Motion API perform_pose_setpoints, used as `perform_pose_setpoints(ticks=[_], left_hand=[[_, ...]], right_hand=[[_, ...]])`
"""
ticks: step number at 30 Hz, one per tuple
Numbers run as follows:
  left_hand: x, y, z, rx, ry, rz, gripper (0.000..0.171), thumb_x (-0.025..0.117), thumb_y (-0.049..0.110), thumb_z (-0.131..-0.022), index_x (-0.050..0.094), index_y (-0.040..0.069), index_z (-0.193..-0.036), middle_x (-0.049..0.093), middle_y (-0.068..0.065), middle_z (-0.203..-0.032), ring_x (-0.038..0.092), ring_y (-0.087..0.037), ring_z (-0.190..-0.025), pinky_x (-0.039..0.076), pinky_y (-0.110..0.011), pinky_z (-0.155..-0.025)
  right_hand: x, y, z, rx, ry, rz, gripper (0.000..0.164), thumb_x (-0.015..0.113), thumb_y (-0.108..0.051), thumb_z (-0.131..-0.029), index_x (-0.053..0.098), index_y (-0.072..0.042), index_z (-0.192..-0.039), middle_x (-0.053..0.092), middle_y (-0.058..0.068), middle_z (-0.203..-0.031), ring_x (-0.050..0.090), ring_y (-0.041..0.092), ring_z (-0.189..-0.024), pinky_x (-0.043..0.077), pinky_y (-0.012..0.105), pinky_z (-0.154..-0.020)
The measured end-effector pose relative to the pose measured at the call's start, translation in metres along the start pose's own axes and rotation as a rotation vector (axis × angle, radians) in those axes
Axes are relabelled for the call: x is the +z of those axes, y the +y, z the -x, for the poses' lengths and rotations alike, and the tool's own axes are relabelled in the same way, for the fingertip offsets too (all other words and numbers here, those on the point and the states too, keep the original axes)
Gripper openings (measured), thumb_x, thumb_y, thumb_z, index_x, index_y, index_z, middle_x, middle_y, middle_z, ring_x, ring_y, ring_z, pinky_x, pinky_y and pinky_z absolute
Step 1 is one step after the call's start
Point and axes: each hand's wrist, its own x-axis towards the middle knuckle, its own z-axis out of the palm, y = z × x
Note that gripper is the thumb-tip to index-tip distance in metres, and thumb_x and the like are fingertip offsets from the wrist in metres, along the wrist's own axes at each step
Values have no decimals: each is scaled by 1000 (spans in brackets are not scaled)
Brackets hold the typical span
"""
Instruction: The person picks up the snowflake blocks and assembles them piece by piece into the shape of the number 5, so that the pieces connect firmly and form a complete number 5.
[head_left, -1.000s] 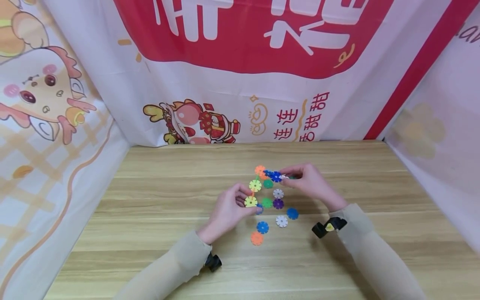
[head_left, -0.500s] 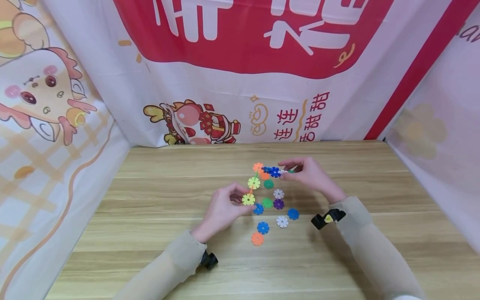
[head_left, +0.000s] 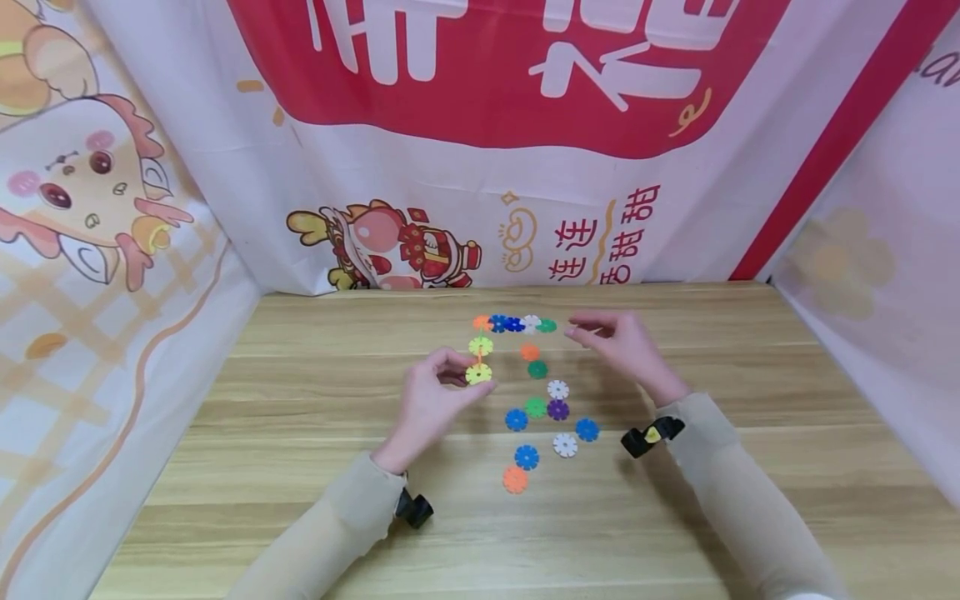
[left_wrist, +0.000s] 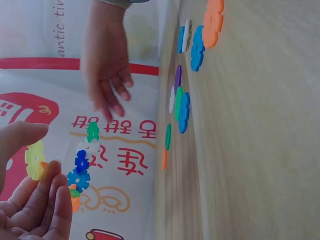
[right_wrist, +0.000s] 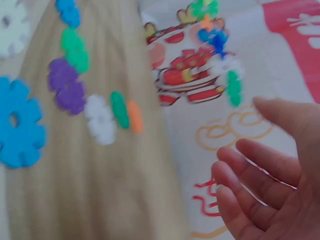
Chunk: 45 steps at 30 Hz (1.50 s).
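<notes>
My left hand (head_left: pixel 431 400) pinches a yellow snowflake disc (head_left: pixel 478 375) between thumb and fingers, at the near end of a linked chain of notched plastic discs. From there the chain rises through an orange disc to another yellow disc (head_left: pixel 481 346). It then bends right through orange, blue, dark blue (head_left: pixel 513 324) and white (head_left: pixel 531 323) to a green end disc (head_left: pixel 547 326). To the right of that end, my right hand (head_left: pixel 618 337) is apart from the chain, its fingers relaxed and holding nothing. In the right wrist view the green disc (right_wrist: pixel 234 88) hangs beyond the thumb.
Several loose snowflake discs lie on the wooden table (head_left: pixel 300 467) between the arms, among them an orange disc (head_left: pixel 515 479), a purple disc (head_left: pixel 558 409) and a blue disc (head_left: pixel 587 430). Printed cloth (head_left: pixel 262 208) walls the table at the back and sides.
The left hand has carried the chain left and slightly away. The right hand has let go of the chain's green and white end, which now stands apart from its fingers.
</notes>
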Motion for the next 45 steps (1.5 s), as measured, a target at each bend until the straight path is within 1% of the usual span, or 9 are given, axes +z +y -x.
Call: perform_pose_setpoints(ticks=[6,14,18,22,27,33,37,42,45], left_hand=[[0,-1,-3,24,42,25,30,93,18,-76,73,11,-98,74,1,-94,69,-19,-84,59,-43,-80],[3,-2,-5,41,46,29,31,94,23,-76,75,13,-98,74,3,-93,69,-18,-83,59,-44,-79],[4,-2,-6,51,46,18,30,94,23,-76,76,13,-98,74,3,-92,69,-17,-82,59,-45,-79],[5,0,-7,38,46,13,30,94,24,-75,76,15,-97,74,4,-93,69,-16,-83,59,-40,-78],[6,1,-8,16,36,26,32,95,23,-74,76,14,-98,74,2,-94,69,-17,-84,59,-37,-79],[9,0,-9,23,25,26,30,94,24,-75,76,14,-97,74,3,-94,69,-18,-84,59,-40,-79],[10,-1,-10,20,18,32,30,95,21,-74,76,14,-97,74,3,-94,69,-18,-84,59,-41,-80],[11,-2,-9,7,4,36,31,95,18,-73,76,13,-97,74,3,-95,69,-18,-85,59,-42,-81],[12,-2,-9,10,-8,37,31,95,16,-72,76,13,-97,74,3,-97,70,-19,-86,59,-42,-81]], right_hand=[[23,17,-14,45,-137,1,49,81,-30,-89,68,-5,-129,71,7,-114,65,25,-101,55,40,-87],[54,17,-33,92,-130,40,46,85,-32,-86,71,-8,-122,68,3,-109,63,22,-99,54,40,-87],[62,14,-37,83,-130,70,37,85,-29,-86,74,-7,-114,69,4,-103,63,23,-94,54,39,-83],[63,13,-37,68,-136,85,29,86,-23,-85,73,-9,-106,68,4,-100,62,23,-91,54,38,-82],[60,15,-29,21,-129,49,21,84,-18,-86,70,-11,-100,68,3,-95,64,22,-88,55,37,-80],[50,13,-10,-52,-118,1,12,81,-14,-90,78,-12,-101,73,-1,-96,67,18,-86,58,35,-77],[46,4,4,-58,-123,-57,12,79,-12,-91,78,-13,-103,74,-1,-98,69,19,-88,58,35,-78],[44,-11,20,-50,-107,-122,9,79,-13,-92,77,-15,-101,74,-2,-97,70,26,-89,59,34,-77],[44,-20,29,-73,-103,-162,9,79,-12,-92,77,-14,-100,74,0,-97,71,29,-90,60,34,-77]])
